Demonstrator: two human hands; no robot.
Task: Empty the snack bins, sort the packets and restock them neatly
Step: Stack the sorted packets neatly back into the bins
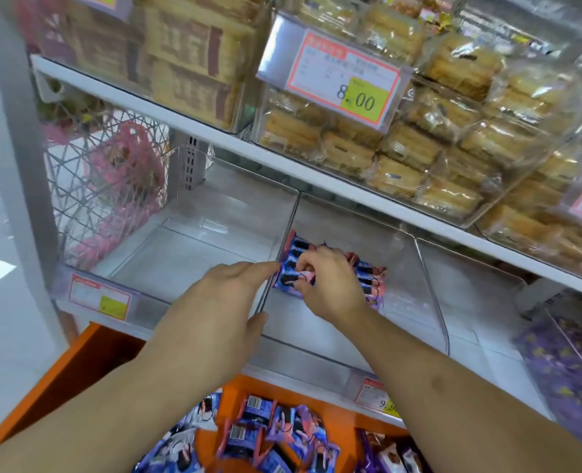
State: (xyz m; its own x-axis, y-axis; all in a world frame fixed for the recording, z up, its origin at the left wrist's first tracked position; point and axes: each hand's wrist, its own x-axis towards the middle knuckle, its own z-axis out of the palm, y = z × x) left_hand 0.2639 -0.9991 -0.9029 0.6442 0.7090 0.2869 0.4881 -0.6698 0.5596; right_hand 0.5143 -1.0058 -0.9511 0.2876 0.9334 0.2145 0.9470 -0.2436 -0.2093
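Restocking is under way: the right hand [320, 278] curls its fingers over a row of blue packets [296, 264] at the left wall of the middle clear bin [429, 302]. The left hand [221, 285] lies flat, fingers straight, against the divider. Loose packets [275, 435] wait on the orange ledge [88, 353] nearest us; fetching more looks next.

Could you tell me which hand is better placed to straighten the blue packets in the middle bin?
Right: the right hand already rests on the blue packets, while the left hand touches the divider.
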